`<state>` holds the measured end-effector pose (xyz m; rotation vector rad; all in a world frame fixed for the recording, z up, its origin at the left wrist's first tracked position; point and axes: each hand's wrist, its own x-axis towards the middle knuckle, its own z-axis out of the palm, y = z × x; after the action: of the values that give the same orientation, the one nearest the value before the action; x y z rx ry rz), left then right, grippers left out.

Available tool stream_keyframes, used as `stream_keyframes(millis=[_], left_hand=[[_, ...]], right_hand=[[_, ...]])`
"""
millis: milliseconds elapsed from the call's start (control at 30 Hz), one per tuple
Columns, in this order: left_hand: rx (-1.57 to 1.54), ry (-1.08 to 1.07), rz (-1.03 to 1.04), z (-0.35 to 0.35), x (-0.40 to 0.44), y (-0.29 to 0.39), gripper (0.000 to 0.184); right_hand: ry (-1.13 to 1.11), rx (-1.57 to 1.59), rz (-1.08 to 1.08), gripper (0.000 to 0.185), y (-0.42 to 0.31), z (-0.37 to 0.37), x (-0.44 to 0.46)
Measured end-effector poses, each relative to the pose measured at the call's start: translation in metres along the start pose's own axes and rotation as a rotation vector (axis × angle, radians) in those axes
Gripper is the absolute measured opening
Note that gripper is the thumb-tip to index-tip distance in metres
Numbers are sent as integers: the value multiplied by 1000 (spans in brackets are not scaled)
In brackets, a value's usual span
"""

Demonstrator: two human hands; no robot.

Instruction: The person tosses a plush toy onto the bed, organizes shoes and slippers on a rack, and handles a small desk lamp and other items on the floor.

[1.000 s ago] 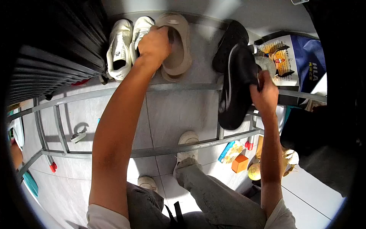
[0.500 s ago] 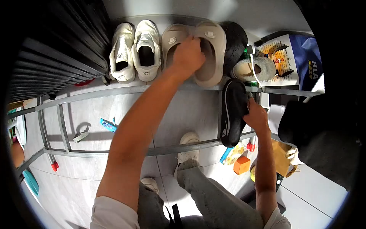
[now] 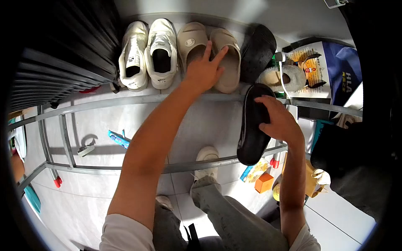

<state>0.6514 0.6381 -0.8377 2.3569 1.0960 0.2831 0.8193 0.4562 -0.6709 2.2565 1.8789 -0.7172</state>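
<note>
My left hand (image 3: 204, 73) lies over a pair of beige slide slippers, two fingers stretched apart in a V. One finger reaches over the left slipper (image 3: 192, 34) and the other over the right slipper (image 3: 230, 77); I cannot tell how firmly they touch. In my right hand (image 3: 282, 121) is a black slide slipper (image 3: 252, 129), toe end down, thumb and fingers around its near side and opening. It is in front of the metal rack's rails. Another black slipper (image 3: 258, 48) stands against the wall behind, right of the beige pair.
White sneakers (image 3: 162, 69) stand left of the beige pair, beside a black ribbed suitcase (image 3: 71, 54). To the right are a fuzzy grey slipper (image 3: 295, 78) and a blue bag (image 3: 341, 62). Rack rails (image 3: 138, 99) cross in front; an orange box (image 3: 264, 183) lies below.
The right beige slipper has come down beside its pair, and my left hand has let go, fingers spreading. The black slipper has turned, and my right hand has shifted over its opening.
</note>
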Motion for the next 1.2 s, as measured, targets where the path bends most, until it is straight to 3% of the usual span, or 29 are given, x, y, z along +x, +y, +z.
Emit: stream_keyframes(millis=[67, 167, 367, 533, 633, 667, 767, 800, 933, 1033, 1200], left_hand=[[-101, -92, 65, -5, -9, -9, 71], [22, -66, 237, -4, -24, -34, 67], [100, -251, 192, -11, -35, -46, 52], [160, -217, 204, -12, -33, -41, 52], [126, -198, 200, -7, -33, -43, 59], [105, -198, 192, -7, -32, -45, 62], [240, -225, 218, -3, -26, -48, 66], [270, -214, 225, -4, -25, -48, 66], [364, -189, 217, -13, -32, -45, 58], [415, -232, 162, -10, -29, -39, 50], [413, -188, 165, -16, -37, -36, 45]], right_hand=[[-83, -65, 20, 69, -12, -2, 12], [-318, -73, 156, 64, -21, -1, 31], [-252, -119, 55, 56, -24, -7, 17], [-283, -164, 162, 69, 5, 1, -1], [-281, -138, 99, 77, 8, 19, 0], [-383, -139, 158, 89, 7, 15, -1], [-243, -50, 17, 94, -6, -4, -1], [-143, -168, -21, 91, -12, -7, 1], [12, -77, 109, 86, -48, 4, 68], [-157, -45, 240, 84, -57, 37, 124], [-27, -54, 298, 94, -63, 85, 157]])
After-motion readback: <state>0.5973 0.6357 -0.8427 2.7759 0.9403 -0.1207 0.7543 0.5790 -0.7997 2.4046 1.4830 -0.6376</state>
